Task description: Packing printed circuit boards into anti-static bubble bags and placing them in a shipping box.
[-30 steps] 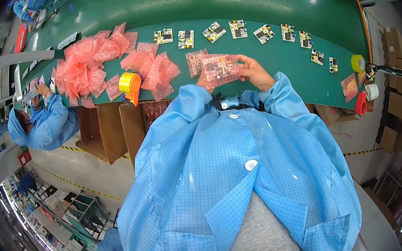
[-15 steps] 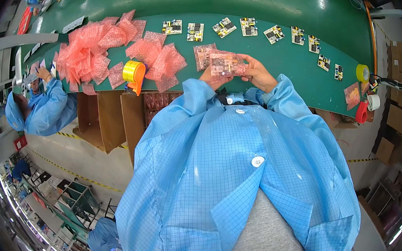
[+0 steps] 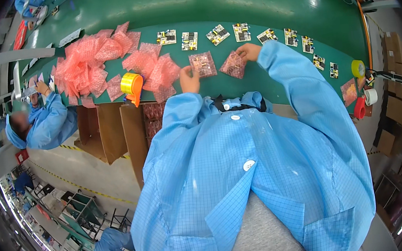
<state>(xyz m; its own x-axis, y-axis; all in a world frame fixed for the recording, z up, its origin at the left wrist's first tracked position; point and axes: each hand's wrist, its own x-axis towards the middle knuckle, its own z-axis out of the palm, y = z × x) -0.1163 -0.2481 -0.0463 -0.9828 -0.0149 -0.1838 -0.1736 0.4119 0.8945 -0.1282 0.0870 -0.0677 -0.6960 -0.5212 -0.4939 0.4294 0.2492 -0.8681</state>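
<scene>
On the green bench two circuit boards in pink bubble-wrap bags lie side by side in front of me. My left hand (image 3: 189, 80) is at the left edge of the left bagged circuit board (image 3: 203, 64), its fingers closed on that edge. The right bagged circuit board (image 3: 233, 66) lies tilted, and my right hand (image 3: 250, 52) pinches its upper right corner. Beyond them several bare circuit boards (image 3: 217, 35) are spread in a curved row along the bench.
Left of my hands are a heap of pink bubble-wrap bags (image 3: 77, 65) and an orange tape dispenser with yellow tape (image 3: 131, 84). Tape rolls (image 3: 359, 69) stand at the right end. Cardboard boxes (image 3: 112, 130) sit below the bench edge. A co-worker in blue (image 3: 47, 120) works at left.
My hands have moved apart. The bagged board they held together is now down on the bench at the right, under my right hand; my left hand has shifted left to the other bag.
</scene>
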